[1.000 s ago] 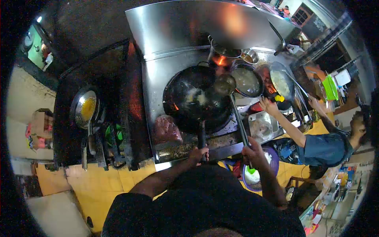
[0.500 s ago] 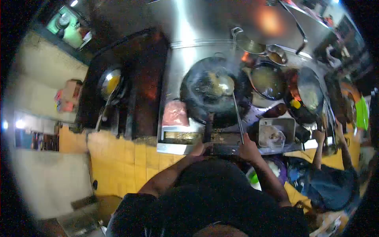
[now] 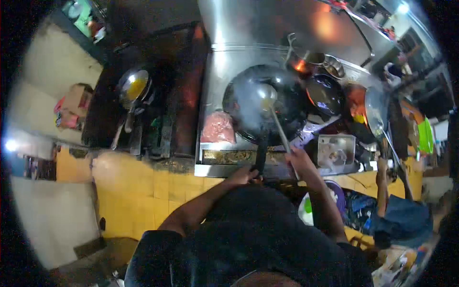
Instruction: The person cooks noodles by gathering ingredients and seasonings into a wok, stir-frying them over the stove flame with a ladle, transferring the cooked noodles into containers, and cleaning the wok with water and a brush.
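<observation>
My left hand (image 3: 245, 176) is closed on the dark handle of a big black wok (image 3: 234, 98), at the handle's near end. Steam rises from the wok and blurs what lies inside it. In my right hand (image 3: 299, 160) is a long-handled metal ladle (image 3: 280, 125), gripped partway along its handle. The ladle's round bowl sits over the middle of the wok, with something pale or yellowish in it. A bag of pink, meat-like stuff (image 3: 218, 127) lies left of the wok. To the right of my right hand stands a rectangular tub (image 3: 336, 149).
A dark pan (image 3: 325, 94) and metal pots (image 3: 333, 66) stand right of the wok. Farther right, a co-worker's hands (image 3: 381, 167) hold a tilted wok (image 3: 377, 111) near flame. A pan with yellow contents (image 3: 136, 88) sits on the left stove.
The ladle's bowl has shifted slightly left and nearer the wok's middle. Its handle end has come closer to me. The pan to the right looks emptier, and the co-worker's wok is tilted more.
</observation>
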### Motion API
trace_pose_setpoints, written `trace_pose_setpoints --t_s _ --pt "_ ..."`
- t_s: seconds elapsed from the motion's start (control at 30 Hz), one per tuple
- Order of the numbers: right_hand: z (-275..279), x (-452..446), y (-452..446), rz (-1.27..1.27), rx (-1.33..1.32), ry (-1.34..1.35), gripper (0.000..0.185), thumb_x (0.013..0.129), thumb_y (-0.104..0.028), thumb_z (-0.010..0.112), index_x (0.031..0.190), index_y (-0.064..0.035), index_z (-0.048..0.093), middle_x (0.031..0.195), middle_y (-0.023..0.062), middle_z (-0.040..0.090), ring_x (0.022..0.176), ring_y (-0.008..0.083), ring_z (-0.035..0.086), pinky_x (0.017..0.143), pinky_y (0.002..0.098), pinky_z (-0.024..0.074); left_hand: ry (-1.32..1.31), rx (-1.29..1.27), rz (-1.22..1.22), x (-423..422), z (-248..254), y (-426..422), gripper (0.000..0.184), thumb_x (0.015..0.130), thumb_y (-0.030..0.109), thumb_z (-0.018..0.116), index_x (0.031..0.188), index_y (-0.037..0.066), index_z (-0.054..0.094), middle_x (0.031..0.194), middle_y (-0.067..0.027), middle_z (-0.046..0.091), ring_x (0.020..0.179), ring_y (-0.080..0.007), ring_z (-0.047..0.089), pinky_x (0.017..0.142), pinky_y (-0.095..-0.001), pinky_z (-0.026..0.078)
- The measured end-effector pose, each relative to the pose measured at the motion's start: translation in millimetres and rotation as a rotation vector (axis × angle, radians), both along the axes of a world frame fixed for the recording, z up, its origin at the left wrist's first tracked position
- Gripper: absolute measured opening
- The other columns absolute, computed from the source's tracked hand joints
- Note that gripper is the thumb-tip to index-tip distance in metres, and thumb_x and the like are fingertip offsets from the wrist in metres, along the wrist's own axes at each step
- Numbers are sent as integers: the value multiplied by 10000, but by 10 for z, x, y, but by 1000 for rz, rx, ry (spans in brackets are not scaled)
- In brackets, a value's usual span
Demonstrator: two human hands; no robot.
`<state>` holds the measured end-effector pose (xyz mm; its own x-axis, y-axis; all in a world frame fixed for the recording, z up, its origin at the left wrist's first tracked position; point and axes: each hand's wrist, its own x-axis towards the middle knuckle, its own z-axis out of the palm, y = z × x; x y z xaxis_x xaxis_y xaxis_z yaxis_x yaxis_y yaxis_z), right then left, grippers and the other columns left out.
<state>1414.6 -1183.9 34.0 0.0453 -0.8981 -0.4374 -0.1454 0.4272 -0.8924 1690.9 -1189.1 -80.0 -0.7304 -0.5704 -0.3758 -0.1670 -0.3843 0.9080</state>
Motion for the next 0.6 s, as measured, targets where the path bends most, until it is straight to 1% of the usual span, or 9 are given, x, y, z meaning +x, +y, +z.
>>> trace_pose_setpoints --t_s 0.03,0.07,0.13,0.17,0.3,0.37,0.47,0.53,0.6 --pt "-187 61 -147 -127 27 -204 154 893 -117 506 1027 -62 558 575 41 472 395 163 460 392 297 425 -16 -114 4 66 -108 -21 335 966 335 491 1144 55 540 950 -81 646 818 -141 614 717 -313 497" --pt "374 337 -231 -151 -8 -151 124 896 -128 516 991 -53 546 580 50 486 416 168 498 400 336 433 19 59 5 107 62 -33 332 966 329 488 1161 64 533 972 -81 648 816 -147 614 702 -310 498" --pt "-32 364 -353 -222 -80 224 213 851 -122 545 1044 -33 531 742 166 605 639 296 618 535 423 478 61 404 37 168 431 -76 329 967 317 482 1196 83 519 1016 -82 651 812 -159 615 672 -304 500" --pt "-215 353 -304 -108 -238 708 273 829 -130 564 1080 -29 529 801 208 628 719 347 635 588 450 484 118 393 45 198 368 -89 327 970 313 478 1206 89 508 1013 -84 648 794 -163 613 654 -303 503" --pt "16 341 585 -363 59 517 524 776 -149 616 1262 -69 438 861 256 630 798 414 627 668 469 493 177 409 52 337 568 -209 315 973 296 487 1227 111 486 976 -73 636 774 -156 608 635 -313 513" --pt "-50 435 1216 -302 -67 931 633 792 -102 593 1368 -109 332 886 262 634 805 419 632 656 479 494 158 522 105 434 603 -289 301 973 262 499 1245 136 473 991 -69 635 770 -157 611 635 -323 516" --pt "-607 394 1924 -354 -233 980 696 883 -104 532 1480 -186 184 863 210 644 679 356 626 576 449 480 165 509 96 475 444 -363 288 976 236 491 1247 142 469 976 -55 634 746 -156 600 625 -327 513" --pt "-663 514 2111 -398 -181 940 741 846 -96 595 1478 -171 216 861 229 641 675 360 623 598 434 488 111 508 70 413 494 -411 279 976 223 491 1244 147 472 1023 -53 619 773 -160 600 628 -328 514" --pt "-1327 378 2243 -456 -191 755 728 869 -195 604 1485 -222 217 797 220 629 659 358 615 594 428 483 54 492 92 280 429 -440 268 972 228 499 1226 144 486 1075 -57 597 818 -166 607 630 -338 517"
